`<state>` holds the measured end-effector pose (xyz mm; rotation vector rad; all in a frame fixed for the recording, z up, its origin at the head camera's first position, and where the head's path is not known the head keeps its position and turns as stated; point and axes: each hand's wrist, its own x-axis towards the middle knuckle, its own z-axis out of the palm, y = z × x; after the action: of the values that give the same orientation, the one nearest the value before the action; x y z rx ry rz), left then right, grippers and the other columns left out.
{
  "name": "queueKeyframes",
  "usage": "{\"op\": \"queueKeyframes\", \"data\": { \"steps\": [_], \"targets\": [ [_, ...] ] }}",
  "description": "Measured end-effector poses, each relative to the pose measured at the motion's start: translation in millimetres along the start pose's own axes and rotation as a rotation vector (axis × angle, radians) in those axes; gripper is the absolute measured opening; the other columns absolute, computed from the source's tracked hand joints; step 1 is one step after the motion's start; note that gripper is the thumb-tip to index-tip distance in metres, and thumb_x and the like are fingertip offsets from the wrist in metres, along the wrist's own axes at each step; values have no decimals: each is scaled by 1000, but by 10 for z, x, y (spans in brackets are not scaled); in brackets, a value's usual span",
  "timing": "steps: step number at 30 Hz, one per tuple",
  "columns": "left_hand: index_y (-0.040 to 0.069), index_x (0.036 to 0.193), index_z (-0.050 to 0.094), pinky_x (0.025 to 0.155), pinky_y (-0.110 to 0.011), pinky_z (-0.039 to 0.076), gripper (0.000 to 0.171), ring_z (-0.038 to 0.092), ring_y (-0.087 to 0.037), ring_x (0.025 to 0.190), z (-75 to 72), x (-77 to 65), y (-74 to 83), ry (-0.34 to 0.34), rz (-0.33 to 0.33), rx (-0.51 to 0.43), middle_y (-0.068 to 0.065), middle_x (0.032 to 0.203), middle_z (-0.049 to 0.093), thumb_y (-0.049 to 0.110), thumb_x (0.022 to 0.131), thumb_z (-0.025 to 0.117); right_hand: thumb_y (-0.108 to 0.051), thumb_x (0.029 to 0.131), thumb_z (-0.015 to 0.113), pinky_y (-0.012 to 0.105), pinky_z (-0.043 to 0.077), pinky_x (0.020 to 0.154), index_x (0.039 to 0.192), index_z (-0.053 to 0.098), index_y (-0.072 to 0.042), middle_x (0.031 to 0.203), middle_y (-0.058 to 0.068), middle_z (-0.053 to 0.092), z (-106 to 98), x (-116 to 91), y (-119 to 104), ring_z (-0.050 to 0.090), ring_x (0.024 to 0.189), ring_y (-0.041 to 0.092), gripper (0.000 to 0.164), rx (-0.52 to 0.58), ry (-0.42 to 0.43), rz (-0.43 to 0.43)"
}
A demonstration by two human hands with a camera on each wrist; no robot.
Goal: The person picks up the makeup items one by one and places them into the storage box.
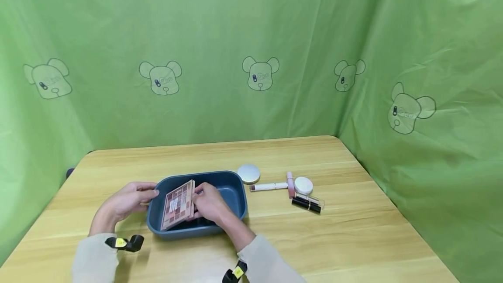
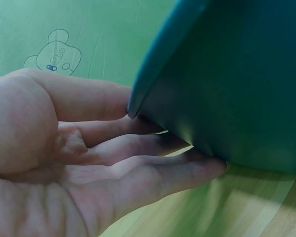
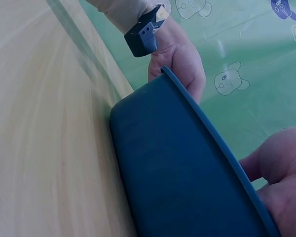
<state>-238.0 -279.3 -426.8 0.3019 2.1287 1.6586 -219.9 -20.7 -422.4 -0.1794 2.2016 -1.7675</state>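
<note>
A dark blue bin [image 1: 188, 232] sits on the wooden table in front of me. At its left end, my left hand [image 1: 127, 197] touches the outer wall, the thumb by the rim. The left wrist view shows the long fingers of this hand [image 2: 103, 153] stretched under the flared wall. Inside the bin, an eyeshadow palette [image 1: 177, 204] with a grid of brown and pink shades leans at a slant. My right hand [image 1: 211, 202] reaches in over the near rim and grips the palette's right edge. In the right wrist view the bin [image 3: 177, 158] hides the palette and that hand's fingertips.
Right of the bin lie a round silver compact [image 1: 249, 173], a slim white tube [image 1: 270, 186], a pink tube [image 1: 290, 185], a round white compact [image 1: 303, 185] and a black tube [image 1: 305, 205] beside a clear one. A green curtain [image 1: 212, 112] hangs behind the table [image 1: 353, 230].
</note>
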Motion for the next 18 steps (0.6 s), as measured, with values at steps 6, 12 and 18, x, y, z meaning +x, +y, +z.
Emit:
{"op": "queueKeyframes", "data": {
  "steps": [6, 12, 18],
  "targets": [
    [-24, 143, 32, 100, -40, 58, 56, 64, -27, 118, 9, -4, -7, 2, 2, -4, -33, 134, 58, 14, 106, 50, -5, 102, 53, 32, 64, 58, 114, 59, 6, 77, 11, 66, -25, 9, 12, 69, 59, 18, 17, -40, -19, -18],
    [-24, 143, 33, 100, -42, 58, 56, 64, -28, 118, 15, -3, 23, 3, 2, 0, -35, 135, 56, 14, 105, 51, -1, 98, 56, 35, 64, 56, 110, 61, 7, 71, 10, 66, -84, 21, 23, 66, 52, 17, 15, -99, -35, -40],
    [-23, 143, 33, 100, -41, 58, 57, 63, -28, 119, 12, -4, 24, 8, 2, 1, -35, 136, 56, 14, 105, 51, 0, 96, 60, 36, 64, 56, 113, 61, 8, 72, 9, 68, -113, 32, 16, 68, 51, 17, 19, -132, -21, -58]
  ]
}}
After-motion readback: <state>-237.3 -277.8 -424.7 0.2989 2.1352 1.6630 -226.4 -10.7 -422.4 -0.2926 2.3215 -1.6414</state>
